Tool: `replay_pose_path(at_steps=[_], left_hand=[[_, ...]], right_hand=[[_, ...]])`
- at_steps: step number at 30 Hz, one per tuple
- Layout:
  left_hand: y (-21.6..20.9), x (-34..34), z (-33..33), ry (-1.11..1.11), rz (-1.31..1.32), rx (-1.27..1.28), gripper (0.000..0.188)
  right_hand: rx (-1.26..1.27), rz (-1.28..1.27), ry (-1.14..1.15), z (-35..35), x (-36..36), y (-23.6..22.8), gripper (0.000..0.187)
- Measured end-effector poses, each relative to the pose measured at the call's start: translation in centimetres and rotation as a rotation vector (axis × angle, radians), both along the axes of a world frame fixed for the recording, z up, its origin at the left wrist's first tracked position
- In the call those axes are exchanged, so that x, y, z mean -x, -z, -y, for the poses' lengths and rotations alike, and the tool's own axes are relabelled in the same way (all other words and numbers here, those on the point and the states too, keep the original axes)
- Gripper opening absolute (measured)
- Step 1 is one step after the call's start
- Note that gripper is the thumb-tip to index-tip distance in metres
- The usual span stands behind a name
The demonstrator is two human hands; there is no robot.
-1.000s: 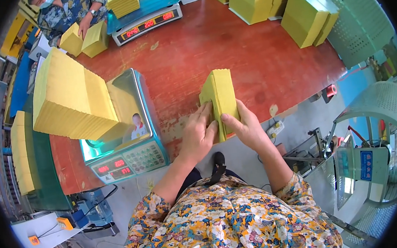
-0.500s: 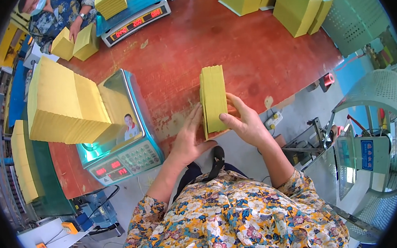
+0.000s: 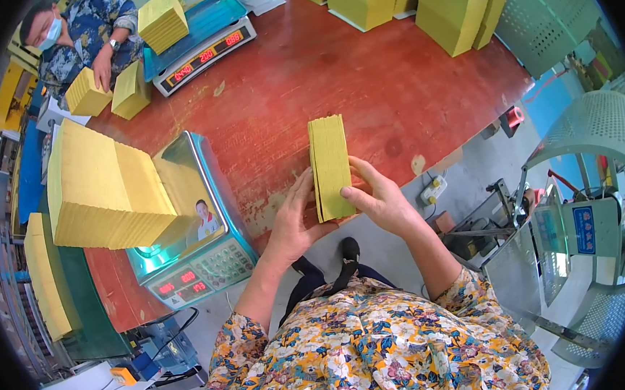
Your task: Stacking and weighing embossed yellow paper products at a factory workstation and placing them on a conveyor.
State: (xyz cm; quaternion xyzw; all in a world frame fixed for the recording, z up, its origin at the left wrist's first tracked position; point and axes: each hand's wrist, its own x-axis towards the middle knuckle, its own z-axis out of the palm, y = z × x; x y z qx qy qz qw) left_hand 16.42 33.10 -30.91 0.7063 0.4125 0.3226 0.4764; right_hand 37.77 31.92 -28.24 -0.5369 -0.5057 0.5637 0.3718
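Near the front edge of the red table, a narrow stack of yellow paper (image 3: 331, 166) stands between my two hands, its layered edges facing up. My left hand (image 3: 293, 214) presses along its left side, fingers stretched forward and the thumb near its bottom end. On the opposite side my right hand (image 3: 379, 196) bears on the stack, thumb on the near right edge and fingers along the side. Both hands hold it together. To the left, a teal digital scale (image 3: 205, 264) carries large stacks of yellow paper (image 3: 109, 187).
Across the red table (image 3: 262, 97), a masked person (image 3: 88, 37) touches yellow stacks (image 3: 131, 92) beside a second scale (image 3: 208, 54). Tall yellow blocks (image 3: 451, 8) stand at the far right. A perforated metal machine (image 3: 576, 133) is on my right. A power strip (image 3: 434, 190) lies below the table edge.
The view has shifted, so the table and scales sit slightly lower in it. My hands keep their hold, and the loose left edge of the stack now lies closer against the rest.
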Motion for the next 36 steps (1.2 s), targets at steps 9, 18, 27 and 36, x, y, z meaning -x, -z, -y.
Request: replay_pose_path(at_steps=[9,18,27,36], left_hand=[[0.3,-1.1,0.0,-0.033,0.124,-0.014,0.088],[-0.3,-1.4,0.1,-0.059,0.022,-0.159,0.086],[-0.5,-1.9,0.3,-0.051,0.130,-0.072,0.090],[-1.4,-2.4,0.3,-0.047,0.134,-0.059,0.089]], right_hand=[[-0.036,0.042,0.053,-0.4,0.6,-0.8,0.066],[-0.052,-0.035,0.068,-0.6,0.3,-0.1,0.061],[0.014,-0.113,0.047,-0.4,-0.3,-0.2,0.055],[-0.013,-0.200,0.153,0.0,-0.9,-0.5,0.056]])
